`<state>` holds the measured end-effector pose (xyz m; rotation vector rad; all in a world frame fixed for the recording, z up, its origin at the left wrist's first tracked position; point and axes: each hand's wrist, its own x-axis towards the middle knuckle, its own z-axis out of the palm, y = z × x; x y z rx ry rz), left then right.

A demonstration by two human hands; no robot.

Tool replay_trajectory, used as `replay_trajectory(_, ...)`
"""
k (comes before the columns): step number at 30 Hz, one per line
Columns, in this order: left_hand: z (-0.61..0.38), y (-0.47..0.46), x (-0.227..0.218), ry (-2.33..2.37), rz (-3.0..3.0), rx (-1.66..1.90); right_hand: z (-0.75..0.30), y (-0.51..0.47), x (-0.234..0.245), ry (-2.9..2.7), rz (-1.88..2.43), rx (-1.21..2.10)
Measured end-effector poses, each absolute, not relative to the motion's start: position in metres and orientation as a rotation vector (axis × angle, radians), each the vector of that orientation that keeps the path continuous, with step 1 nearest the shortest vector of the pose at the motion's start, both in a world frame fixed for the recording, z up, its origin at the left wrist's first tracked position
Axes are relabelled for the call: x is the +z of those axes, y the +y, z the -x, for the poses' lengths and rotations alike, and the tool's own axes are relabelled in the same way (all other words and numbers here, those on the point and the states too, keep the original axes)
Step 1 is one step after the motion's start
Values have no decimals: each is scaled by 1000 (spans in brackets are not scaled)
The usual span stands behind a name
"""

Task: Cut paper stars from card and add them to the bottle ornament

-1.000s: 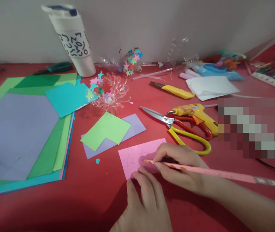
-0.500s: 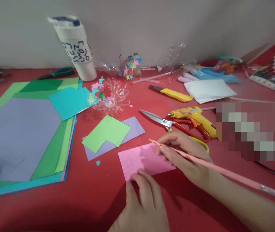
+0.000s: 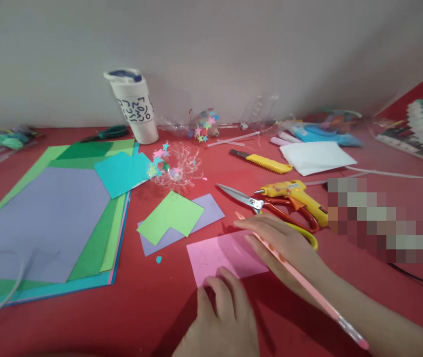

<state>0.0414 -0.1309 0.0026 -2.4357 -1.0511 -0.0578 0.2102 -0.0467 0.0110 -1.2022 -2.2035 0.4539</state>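
A pink piece of paper [image 3: 229, 253] with faint pencil marks lies on the red table. My left hand [image 3: 224, 312] rests its slightly bent, parted fingertips on the paper's near edge, without gripping it. Over the paper's right end is my right hand [image 3: 281, 248], holding a pink pencil [image 3: 308, 285] that runs between its fingers, the tip pointing away and the eraser end toward me. Just beyond that hand are scissors [image 3: 250, 201] with red and yellow handles, beside a yellow glue gun [image 3: 289, 191]. Left of the pink paper, a light green paper piece [image 3: 172, 215] overlaps a lilac one [image 3: 211, 207].
Stacked coloured sheets [image 3: 47, 218] cover the left side, with a turquoise piece [image 3: 120, 173] on top. A white tumbler [image 3: 137, 109] stands by the wall. A star decoration [image 3: 176, 168], a yellow cutter [image 3: 265, 162] and white paper [image 3: 317, 156] lie farther back.
My right hand's fingers have straightened over the paper, and the pencil has swung so its eraser end is lower and farther left. My left hand stays on the paper. The view has tilted up.
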Motion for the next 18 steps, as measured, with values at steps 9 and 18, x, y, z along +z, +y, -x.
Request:
replay_trajectory(9, -46, -127, -16, -1008, 2203, -253, -210, -51, 10, -2249, 1139, 476)
replay_trajectory(18, -52, -121, -42, -1075, 2044, -435, -221, -54, -11, -2094, 1230, 472)
